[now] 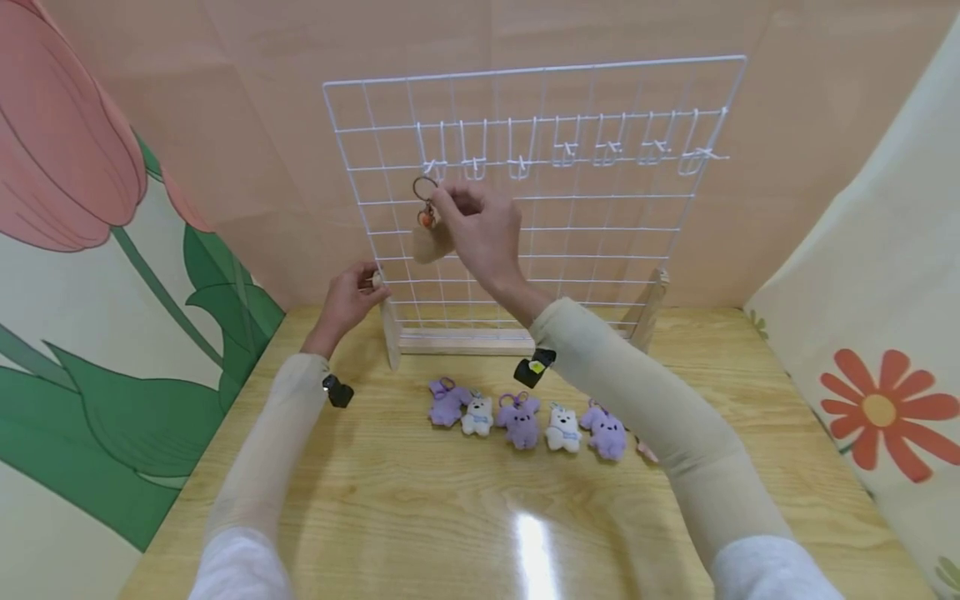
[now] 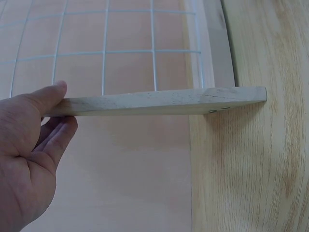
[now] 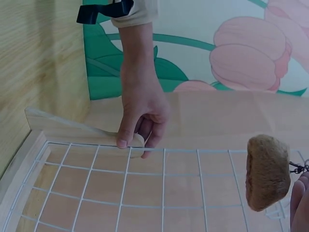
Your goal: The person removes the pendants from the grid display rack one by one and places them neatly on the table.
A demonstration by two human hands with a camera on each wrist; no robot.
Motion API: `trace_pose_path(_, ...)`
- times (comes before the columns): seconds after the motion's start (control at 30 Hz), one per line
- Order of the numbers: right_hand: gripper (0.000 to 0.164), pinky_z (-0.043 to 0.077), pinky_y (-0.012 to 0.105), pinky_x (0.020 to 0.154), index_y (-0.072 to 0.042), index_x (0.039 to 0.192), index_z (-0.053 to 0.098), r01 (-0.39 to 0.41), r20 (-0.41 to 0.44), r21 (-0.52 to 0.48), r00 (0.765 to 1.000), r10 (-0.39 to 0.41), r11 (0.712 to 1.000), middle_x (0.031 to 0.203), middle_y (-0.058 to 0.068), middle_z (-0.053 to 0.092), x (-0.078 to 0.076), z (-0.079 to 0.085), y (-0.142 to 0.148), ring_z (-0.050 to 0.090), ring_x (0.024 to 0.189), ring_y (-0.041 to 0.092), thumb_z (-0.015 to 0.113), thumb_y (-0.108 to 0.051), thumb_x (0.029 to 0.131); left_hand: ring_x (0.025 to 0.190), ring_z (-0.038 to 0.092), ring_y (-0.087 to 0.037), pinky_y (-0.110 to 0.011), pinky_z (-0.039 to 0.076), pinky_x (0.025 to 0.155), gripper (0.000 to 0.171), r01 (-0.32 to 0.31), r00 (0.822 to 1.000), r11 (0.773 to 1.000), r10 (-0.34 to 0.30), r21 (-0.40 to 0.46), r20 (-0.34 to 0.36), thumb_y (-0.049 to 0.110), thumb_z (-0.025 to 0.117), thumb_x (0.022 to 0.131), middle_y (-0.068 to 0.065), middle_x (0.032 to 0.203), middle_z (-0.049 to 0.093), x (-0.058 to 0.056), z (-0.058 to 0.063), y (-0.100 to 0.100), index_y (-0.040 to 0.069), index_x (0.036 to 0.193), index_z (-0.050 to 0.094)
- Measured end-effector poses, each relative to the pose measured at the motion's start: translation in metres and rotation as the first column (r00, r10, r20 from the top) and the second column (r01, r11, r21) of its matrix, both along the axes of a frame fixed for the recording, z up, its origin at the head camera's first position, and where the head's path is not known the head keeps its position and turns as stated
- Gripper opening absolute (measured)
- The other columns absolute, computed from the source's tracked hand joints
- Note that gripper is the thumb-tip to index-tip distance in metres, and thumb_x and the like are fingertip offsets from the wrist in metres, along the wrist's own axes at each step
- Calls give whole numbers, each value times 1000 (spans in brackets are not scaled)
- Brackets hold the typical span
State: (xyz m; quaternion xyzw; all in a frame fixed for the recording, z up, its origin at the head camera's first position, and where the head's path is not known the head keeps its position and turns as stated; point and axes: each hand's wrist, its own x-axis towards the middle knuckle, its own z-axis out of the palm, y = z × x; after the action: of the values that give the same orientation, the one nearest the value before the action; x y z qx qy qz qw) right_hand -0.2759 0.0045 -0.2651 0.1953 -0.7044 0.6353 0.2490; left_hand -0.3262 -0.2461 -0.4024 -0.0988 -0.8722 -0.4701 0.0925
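Note:
In the head view my right hand (image 1: 486,232) pinches a tan plush keychain (image 1: 429,245), its metal ring (image 1: 424,187) standing up just under the leftmost white hook (image 1: 433,167). The fuzzy body dangles below the fingers, with a small orange piece on the chain. The right wrist view shows the plush (image 3: 268,173) from behind. My left hand (image 1: 347,302) grips the top of the rack's left wooden post (image 2: 159,102), thumb on one side and fingers on the other. That post holds up a white wire grid (image 1: 536,197).
Several hooks hang in a row on the grid, to the right of the keychain. On the wooden table (image 1: 420,517) lies a row of purple plush keychains (image 1: 521,423) and white bear keychains (image 1: 563,429). A small pink item (image 1: 647,451) is partly hidden by my right sleeve.

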Motion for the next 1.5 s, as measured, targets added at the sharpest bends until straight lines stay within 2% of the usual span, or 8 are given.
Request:
trace_pose_path(0.23,15,60,24,68,-6,95,78,-19,-4,50,1000,19,999,86,5,77,8,-7,4,71,75,13,75,-21,95,119,64,-40,-46,58,98,50,-3,1000,1000,3,-7,-1,4,73,94,-28,136,60,-1,-1,-2,-6,139,53)
trace_pose_path(0.53,17,58,26,65,-8,96,78,-42,-17,115,999,44,992,85,0,76,20,-25,8,70,74,11,72,-24,97,118,64,-40,-46,58,97,49,-7,1000,1000,7,-7,-14,5,74,94,-28,133,62,1,-1,-3,-7,137,55)
trace_pose_path(0.73,18,54,24,55,-7,95,79,-60,-34,149,997,66,987,83,1,76,26,-37,9,68,70,10,71,-23,97,116,66,-39,-44,59,96,49,-9,1000,1000,9,-9,-16,4,75,93,-27,132,63,-1,-1,-3,-7,136,55)
trace_pose_path(1.0,19,62,27,71,-7,97,78,-97,-3,187,995,99,977,87,2,77,38,-53,9,70,77,11,71,-24,98,115,66,-39,-44,59,96,49,-14,1000,1000,14,-21,-12,5,74,94,-27,131,63,-1,-1,-5,-8,137,54)
trace_pose_path(1.2,16,63,27,70,-6,96,78,-120,-21,205,992,127,971,87,3,78,40,-68,8,72,76,12,71,-21,98,115,65,-40,-46,59,96,51,-14,1000,1000,14,-22,-6,4,74,93,-28,132,63,-2,-4,-5,-10,138,53)
trace_pose_path(1.5,14,63,25,67,-7,94,78,-139,-8,217,990,144,966,86,3,78,40,-91,7,72,73,10,72,-19,97,118,64,-39,-44,58,97,52,-18,1000,999,18,-32,7,8,73,95,-27,134,62,-3,-2,-6,-8,140,52)
